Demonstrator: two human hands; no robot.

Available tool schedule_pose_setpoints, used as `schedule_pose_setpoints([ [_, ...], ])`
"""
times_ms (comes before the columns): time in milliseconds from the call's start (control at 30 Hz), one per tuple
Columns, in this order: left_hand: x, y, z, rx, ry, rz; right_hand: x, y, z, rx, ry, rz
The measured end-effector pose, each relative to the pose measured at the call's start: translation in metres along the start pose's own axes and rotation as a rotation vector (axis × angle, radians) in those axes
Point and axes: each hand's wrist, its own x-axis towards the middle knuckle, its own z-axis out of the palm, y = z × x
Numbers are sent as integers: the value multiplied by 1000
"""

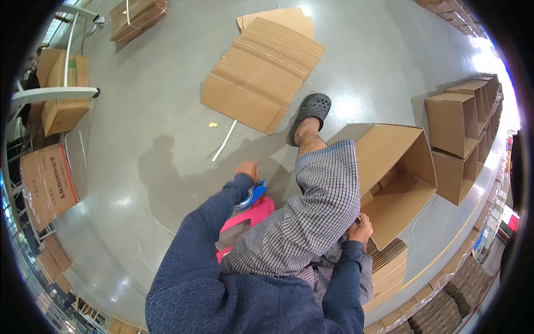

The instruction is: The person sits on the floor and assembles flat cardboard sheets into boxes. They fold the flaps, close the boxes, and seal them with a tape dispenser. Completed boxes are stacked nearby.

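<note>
My left hand is out to the left, smeared by motion, so its fingers do not show clearly. Just below its wrist is a blue tape dispenser; whether the hand grips it I cannot tell. Beside my right knee, an open cardboard box lies on its side, its open end facing right. My right hand is closed on this box's near lower edge, the fingertips partly hidden. Folded flat cartons are stacked below the box.
Flattened cartons lie fanned out ahead, near my clog. A pink stool is under me. Open boxes stand stacked at right. A white strip lies on the floor. Cartons and a white-framed rack line the left.
</note>
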Motion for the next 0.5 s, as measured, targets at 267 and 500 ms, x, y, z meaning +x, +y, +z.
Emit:
schedule_pose_setpoints([
  [267,145,64,-98,328,692,328,1,0,-5,16,-37,50],
  [500,162,51,-107,519,573,470,2,-7,-11,2,7,50],
])
